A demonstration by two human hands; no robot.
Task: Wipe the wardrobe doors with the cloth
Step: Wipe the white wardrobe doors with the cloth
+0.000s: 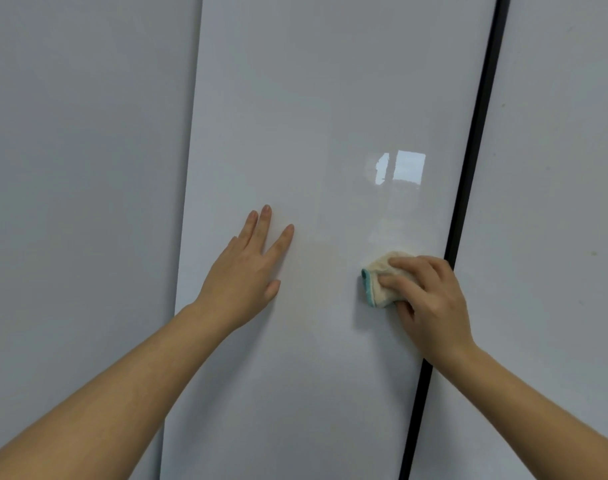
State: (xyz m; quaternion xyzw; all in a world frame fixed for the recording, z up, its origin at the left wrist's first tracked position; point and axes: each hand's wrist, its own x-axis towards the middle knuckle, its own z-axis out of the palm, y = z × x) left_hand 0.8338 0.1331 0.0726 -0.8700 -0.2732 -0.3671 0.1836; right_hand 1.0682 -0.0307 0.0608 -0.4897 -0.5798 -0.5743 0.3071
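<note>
A glossy white wardrobe door (pixel 313 116) fills the middle of the view. My left hand (pixel 250 268) lies flat on it with straight, spread fingers, left of centre. My right hand (pixel 430 299) grips a bunched cream cloth with a teal edge (pixel 377 282) and presses it against the door near the door's right edge. Most of the cloth is hidden under my fingers.
A black vertical gap (pixel 468 188) separates the middle door from the white door on the right (pixel 555 202), which shows a few small specks. Another white door (pixel 80 168) stands to the left. A window reflection (pixel 399 168) shines above the cloth.
</note>
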